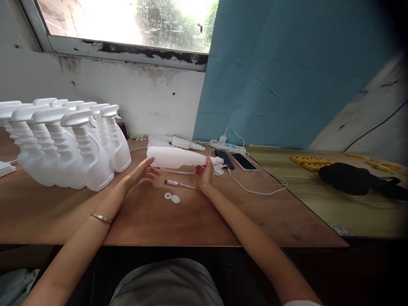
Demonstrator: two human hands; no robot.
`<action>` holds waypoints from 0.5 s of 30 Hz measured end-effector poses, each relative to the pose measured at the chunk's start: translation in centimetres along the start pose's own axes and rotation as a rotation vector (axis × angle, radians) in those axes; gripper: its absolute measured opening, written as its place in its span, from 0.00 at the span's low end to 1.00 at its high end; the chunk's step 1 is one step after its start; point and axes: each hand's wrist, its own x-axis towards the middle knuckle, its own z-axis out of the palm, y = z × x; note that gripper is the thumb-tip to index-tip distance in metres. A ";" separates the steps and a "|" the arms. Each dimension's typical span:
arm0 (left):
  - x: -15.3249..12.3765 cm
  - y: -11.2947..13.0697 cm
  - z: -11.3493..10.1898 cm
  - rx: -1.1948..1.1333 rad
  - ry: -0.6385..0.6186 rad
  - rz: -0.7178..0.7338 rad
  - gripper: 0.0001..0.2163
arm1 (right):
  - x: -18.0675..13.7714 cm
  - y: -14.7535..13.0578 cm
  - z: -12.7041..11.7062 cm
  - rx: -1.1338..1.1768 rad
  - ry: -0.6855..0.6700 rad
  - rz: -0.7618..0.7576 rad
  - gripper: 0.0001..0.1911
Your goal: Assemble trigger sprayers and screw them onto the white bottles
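Observation:
A white plastic spray bottle lies sideways in the air above the table, its base to the left and its neck to the right. My left hand supports the base end, thumb against it and the other fingers loosely curled below. Around the neck end, my right hand is closed, with the white nozzle part showing just past the thumb. Below the bottle, a small screwdriver with a clear handle rests on the table. Nearer to me lie a few flat white washers, one partly over another.
Several white spray bottles stand upright in a group on the left. Behind my hands lie more white bottle parts. A phone, white cables and a power strip are at the back right. A black object lies far right.

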 end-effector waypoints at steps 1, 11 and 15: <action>0.0 -0.1 0.1 0.029 0.014 0.000 0.27 | 0.0 0.0 0.0 -0.001 0.005 0.001 0.21; 0.6 -1.1 0.3 0.296 0.170 0.103 0.31 | -0.1 -0.2 0.1 0.000 0.013 -0.020 0.20; 1.1 -1.9 -0.1 0.293 0.208 0.102 0.31 | -0.3 -0.4 0.3 -0.020 -0.010 -0.051 0.21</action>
